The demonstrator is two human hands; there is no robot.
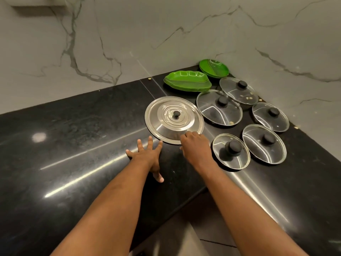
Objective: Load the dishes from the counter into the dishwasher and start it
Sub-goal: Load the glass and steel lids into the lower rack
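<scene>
Stainless and wide, the steel lid (174,120) sits on the black counter (73,145). My right hand (195,145) curls over its near rim to lift it; the thumb is probably underneath, though hidden. My left hand (147,156) lies spread flat just beside it, likely for balance. Glass lids (219,108) crowd my right wrist, and stacked green plates (187,81) wait behind in the corner.

Two grey marble walls with dark veins meet in a corner: the left wall (92,43) and the right wall (276,34). A pale ledge (36,6) juts from the left wall at the top edge. Small pale crumbs lie at the foot of each wall, one on the left (149,78) and one on the right (296,127). Tan floor (184,237) shows below.
</scene>
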